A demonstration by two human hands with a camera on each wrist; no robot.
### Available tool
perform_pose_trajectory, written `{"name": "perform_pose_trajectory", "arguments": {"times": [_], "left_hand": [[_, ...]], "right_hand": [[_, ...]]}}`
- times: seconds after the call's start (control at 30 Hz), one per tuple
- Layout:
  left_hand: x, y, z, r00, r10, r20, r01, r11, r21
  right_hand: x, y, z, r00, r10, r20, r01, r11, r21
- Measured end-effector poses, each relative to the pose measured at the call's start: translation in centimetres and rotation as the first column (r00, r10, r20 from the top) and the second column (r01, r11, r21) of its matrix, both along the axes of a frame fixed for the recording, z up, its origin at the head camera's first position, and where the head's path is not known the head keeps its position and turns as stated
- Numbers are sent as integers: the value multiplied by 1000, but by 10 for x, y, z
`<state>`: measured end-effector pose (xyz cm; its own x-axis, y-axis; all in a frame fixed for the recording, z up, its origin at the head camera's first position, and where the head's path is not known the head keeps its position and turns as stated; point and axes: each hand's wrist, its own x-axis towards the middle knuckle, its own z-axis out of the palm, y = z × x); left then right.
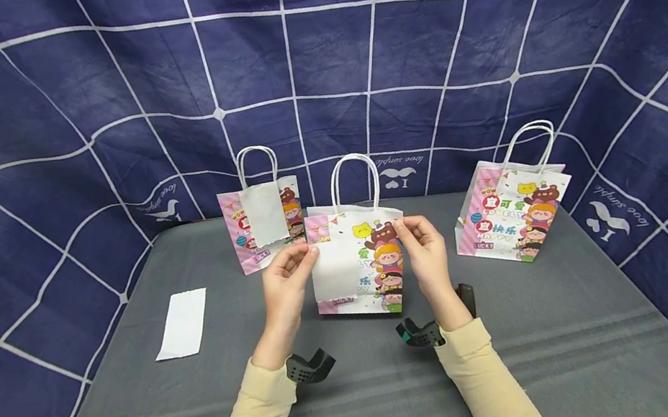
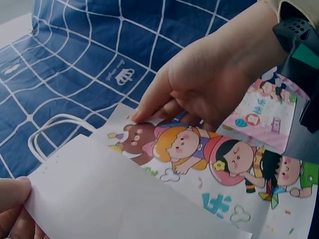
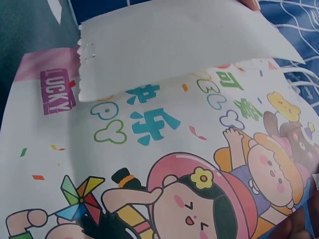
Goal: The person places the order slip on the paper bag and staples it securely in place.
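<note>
A printed paper gift bag [image 1: 384, 259] with white cord handles stands upright in the middle, cartoon children and a bear on its front. My left hand [image 1: 286, 285] pinches a blank white paper slip [image 1: 334, 272] by its left edge, in front of the bag's left half. With thumb and fingers, my right hand [image 1: 426, 252] pinches the bag's upper right edge. In the left wrist view the slip [image 2: 104, 194] covers part of the print, and the right hand [image 2: 199, 84] grips the bag's edge. The slip's ragged end [image 3: 82, 64] shows in the right wrist view.
A similar bag [image 1: 238, 245] with a white slip [image 1: 265, 213] over its front stands behind to the left. Another bag [image 1: 512, 216] stands at the right. One loose white slip [image 1: 182, 325] lies on the grey table [image 1: 365, 407]. Blue checked cloth [image 1: 317, 58] hangs around the table.
</note>
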<state>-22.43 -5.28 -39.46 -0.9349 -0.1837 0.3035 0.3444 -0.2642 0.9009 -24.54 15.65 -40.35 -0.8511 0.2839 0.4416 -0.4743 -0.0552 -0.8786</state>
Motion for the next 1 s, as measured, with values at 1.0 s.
{"name": "perform_pose_trajectory", "arguments": {"times": [1.0], "left_hand": [[6,19,-13,994,94,-47,-93,996,11]], "right_hand": [[8,1,-17,986,130,104,-127,991,-35]]}}
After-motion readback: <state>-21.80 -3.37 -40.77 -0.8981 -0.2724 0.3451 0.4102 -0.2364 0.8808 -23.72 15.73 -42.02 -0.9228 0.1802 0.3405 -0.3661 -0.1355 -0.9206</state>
